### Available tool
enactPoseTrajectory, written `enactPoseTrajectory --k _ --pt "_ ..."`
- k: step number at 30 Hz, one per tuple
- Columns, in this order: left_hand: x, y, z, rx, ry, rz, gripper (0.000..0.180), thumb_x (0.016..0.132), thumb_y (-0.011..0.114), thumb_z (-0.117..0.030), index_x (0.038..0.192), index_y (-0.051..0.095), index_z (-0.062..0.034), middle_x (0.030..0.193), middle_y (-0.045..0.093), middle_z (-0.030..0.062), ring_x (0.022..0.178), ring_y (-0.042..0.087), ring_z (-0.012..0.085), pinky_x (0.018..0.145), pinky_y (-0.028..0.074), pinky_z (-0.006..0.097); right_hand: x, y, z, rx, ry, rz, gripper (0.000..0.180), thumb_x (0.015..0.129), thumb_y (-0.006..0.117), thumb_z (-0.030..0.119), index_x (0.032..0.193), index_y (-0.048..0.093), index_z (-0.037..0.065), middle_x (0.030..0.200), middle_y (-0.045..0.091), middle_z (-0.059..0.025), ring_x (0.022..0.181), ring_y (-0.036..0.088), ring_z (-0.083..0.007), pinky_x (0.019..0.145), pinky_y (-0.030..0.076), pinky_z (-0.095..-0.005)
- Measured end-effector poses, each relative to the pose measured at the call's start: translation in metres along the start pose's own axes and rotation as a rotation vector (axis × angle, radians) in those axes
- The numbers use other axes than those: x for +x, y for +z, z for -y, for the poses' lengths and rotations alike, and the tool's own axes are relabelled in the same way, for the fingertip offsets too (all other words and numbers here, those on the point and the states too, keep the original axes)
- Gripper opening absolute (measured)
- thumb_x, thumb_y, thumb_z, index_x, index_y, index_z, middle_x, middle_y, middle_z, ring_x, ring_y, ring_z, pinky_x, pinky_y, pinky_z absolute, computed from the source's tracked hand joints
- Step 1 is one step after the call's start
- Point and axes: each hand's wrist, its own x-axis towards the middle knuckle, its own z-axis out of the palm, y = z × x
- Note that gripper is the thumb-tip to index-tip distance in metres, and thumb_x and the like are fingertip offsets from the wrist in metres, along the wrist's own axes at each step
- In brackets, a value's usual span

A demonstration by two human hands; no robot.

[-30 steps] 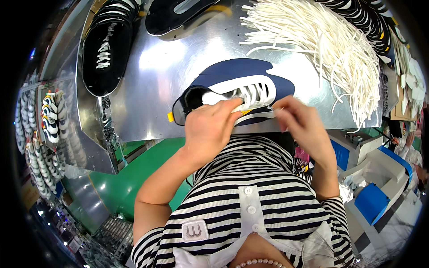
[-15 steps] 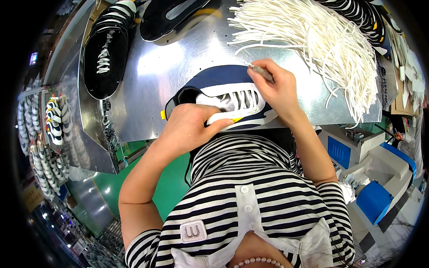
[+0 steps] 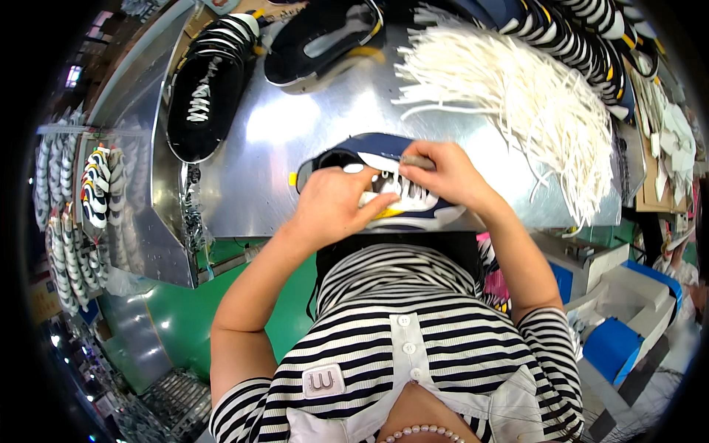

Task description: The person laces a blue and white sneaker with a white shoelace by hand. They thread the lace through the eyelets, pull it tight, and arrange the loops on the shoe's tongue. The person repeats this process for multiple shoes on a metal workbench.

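Observation:
A navy and white sneaker [image 3: 380,142] lies on its sole at the metal table's front edge, its heel to the left and toe to the right. White lace [image 3: 413,190] crosses its throat. My left hand [image 3: 332,199] is closed on the collar and eyelet edge, thumb on the near side by a yellow patch. Pinched in my right hand [image 3: 450,173] is a slim grey-handled tool [image 3: 419,161], pointing left over the far eyelet row. The tool's tip is too small to make out, and my left fingers hide part of the shoe opening.
A heap of loose white laces [image 3: 509,103] covers the table's right side. Several striped shoes [image 3: 576,44] are stacked behind it. Black shoe soles [image 3: 203,111] face up at the far left and back. A grey and blue machine [image 3: 613,347] stands at lower right.
My right hand has moved from the toe end toward the left, bringing the tool over the eyelets. My left hand keeps its hold on the sneaker. The whole view has shifted slightly.

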Motion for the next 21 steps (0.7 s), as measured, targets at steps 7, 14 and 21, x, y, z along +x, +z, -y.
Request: enactPoseTrajectory --k 7,14,21 --pt "-0.019 -0.003 0.016 0.092 0.329 -0.269 0.027 0.078 0.080 -0.022 0.097 0.068 -0.0054 0.071 0.063 0.0061 0.063 0.059 0.0261 0.066 0.048 0.038 -0.012 0.014 0.002 -0.077 -0.007 -0.159 0.016 0.082 0.070 0.015 0.093 0.068 0.004 0.072 0.064 -0.0116 0.062 0.061 -0.0202 0.060 0.049 -0.0319" --pt "-0.112 0.062 0.009 -1.105 -0.662 -0.646 0.053 0.089 0.071 -0.009 0.133 0.044 0.0021 0.137 0.048 0.0162 0.111 0.057 0.0234 0.091 0.048 0.034 -0.003 0.011 -0.003 0.503 0.136 -0.224 0.013 0.090 0.069 0.013 0.093 0.067 0.001 0.081 0.059 0.0039 0.073 0.050 -0.0033 0.065 0.040 -0.0195" --pt "-0.078 0.009 0.007 -2.129 -0.511 -0.365 0.049 0.100 0.058 -0.032 0.135 0.049 0.0007 0.133 0.058 0.0139 0.123 0.057 0.0269 0.108 0.044 0.042 0.023 0.044 0.030 0.402 0.035 -0.057 0.017 0.092 0.069 0.017 0.100 0.067 0.002 0.083 0.061 0.0046 0.074 0.051 -0.0021 0.067 0.043 -0.0191"
